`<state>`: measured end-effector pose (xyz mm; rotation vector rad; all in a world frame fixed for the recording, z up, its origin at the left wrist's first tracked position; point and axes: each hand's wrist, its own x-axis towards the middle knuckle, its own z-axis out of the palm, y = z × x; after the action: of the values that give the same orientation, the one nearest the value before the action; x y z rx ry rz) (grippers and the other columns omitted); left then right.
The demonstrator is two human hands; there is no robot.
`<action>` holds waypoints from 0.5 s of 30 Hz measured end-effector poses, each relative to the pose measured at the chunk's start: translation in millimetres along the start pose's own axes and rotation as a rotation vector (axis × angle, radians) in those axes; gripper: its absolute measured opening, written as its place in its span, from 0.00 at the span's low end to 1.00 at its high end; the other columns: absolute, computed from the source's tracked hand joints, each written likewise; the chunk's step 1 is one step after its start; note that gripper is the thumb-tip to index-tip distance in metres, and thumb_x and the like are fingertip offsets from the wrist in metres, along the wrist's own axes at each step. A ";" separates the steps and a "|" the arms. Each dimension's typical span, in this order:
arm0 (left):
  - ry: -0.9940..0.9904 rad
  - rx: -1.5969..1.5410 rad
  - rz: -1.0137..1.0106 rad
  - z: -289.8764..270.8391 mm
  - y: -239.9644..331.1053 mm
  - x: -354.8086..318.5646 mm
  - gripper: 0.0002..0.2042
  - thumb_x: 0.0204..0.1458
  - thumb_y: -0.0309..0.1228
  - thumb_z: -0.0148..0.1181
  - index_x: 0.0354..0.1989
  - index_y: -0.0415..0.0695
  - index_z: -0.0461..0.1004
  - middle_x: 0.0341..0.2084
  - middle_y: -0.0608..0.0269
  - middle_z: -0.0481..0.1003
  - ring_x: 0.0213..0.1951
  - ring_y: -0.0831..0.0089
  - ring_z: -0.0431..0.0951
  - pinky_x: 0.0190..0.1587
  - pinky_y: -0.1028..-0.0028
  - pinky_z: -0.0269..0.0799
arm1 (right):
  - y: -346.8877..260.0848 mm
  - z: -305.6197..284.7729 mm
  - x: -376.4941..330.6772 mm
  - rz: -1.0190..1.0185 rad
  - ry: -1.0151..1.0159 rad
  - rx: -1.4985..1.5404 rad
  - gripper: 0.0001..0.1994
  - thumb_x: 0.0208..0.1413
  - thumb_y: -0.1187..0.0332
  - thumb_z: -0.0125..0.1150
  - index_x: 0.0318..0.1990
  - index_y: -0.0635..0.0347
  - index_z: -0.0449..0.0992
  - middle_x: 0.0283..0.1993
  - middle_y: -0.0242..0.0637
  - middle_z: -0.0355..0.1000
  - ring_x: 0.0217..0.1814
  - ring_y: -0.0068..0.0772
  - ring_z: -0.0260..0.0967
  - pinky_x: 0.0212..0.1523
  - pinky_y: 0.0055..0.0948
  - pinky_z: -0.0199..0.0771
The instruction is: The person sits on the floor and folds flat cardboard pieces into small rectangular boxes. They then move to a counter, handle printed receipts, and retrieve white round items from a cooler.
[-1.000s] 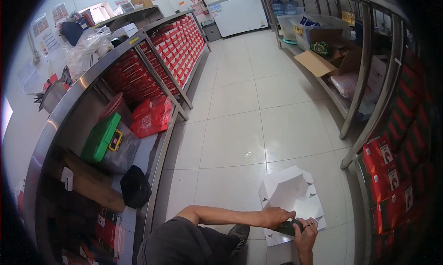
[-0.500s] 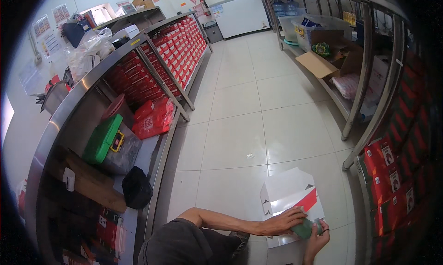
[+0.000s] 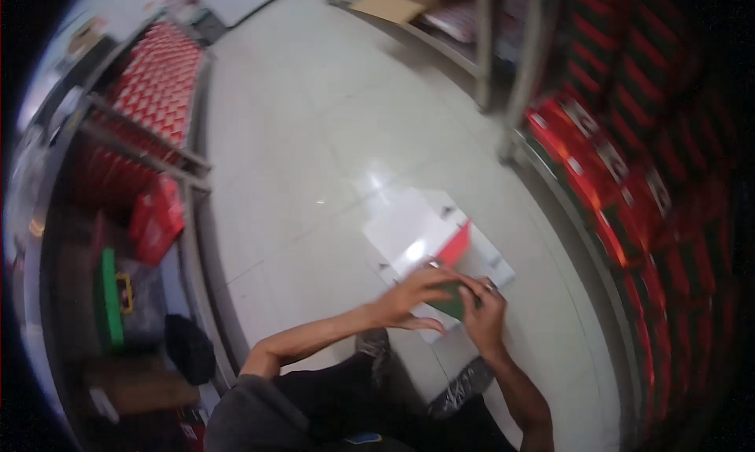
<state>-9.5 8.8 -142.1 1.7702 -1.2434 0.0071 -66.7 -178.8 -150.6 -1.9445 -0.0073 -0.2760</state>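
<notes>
A flat, unfolded white cardboard box (image 3: pixel 401 224) with a red panel lies on the floor ahead of my feet. Above its near part, my left hand (image 3: pixel 413 295) is spread, thumb well apart from the long fingers. Its fingertips reach to my right hand (image 3: pixel 484 310), whose thumb and fingers are pinched together. Whatever that pinch holds is too small and blurred to name. Between and beneath the hands shows a dark green patch (image 3: pixel 448 301); I cannot tell whether it is part of the cardboard or a separate thing.
Stacked red and green boxes (image 3: pixel 598 169) fill the rack on my right. To the left, a shelf holds a green-lidded bin (image 3: pixel 112 298), a black container (image 3: pixel 189 348) and a red bag (image 3: pixel 157 220). My shoes (image 3: pixel 464 385) stand close to the cardboard. An open carton (image 3: pixel 391 5) is farther off.
The view has tilted down and swung to the right. My left hand has come off the green thing and its fingers have spread; my right hand remains close, now pinched.
</notes>
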 end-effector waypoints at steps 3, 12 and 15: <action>0.399 -0.006 -0.202 -6.4 0.5 -0.9 0.31 0.40 0.36 0.68 0.51 0.39 0.62 0.56 0.47 0.60 0.58 0.55 0.61 0.56 0.58 0.58 | -10.9 -2.5 -4.2 -0.085 0.047 -0.062 0.09 0.48 0.77 0.58 0.38 0.63 0.76 0.32 0.40 0.70 0.36 0.42 0.67 0.39 0.36 0.65; 0.032 -0.308 -0.966 -9.5 -16.3 16.2 0.25 0.51 0.32 0.60 0.55 0.35 0.62 0.47 0.50 0.71 0.49 0.66 0.72 0.46 0.69 0.73 | -15.7 21.0 -39.7 -0.267 -0.061 -0.095 0.13 0.44 0.80 0.60 0.41 0.67 0.74 0.31 0.39 0.69 0.35 0.38 0.66 0.38 0.34 0.63; 0.026 -0.403 -0.936 -10.6 -24.5 9.0 0.23 0.53 0.31 0.57 0.56 0.35 0.62 0.51 0.50 0.69 0.53 0.67 0.69 0.51 0.69 0.69 | -13.2 27.2 -47.9 -0.269 -0.098 -0.024 0.14 0.45 0.79 0.59 0.42 0.67 0.74 0.32 0.40 0.68 0.36 0.38 0.65 0.39 0.35 0.63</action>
<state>17.9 10.5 -148.4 1.8109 -0.2694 -0.7005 -109.9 -142.9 -157.6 -1.9789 -0.3332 -0.3592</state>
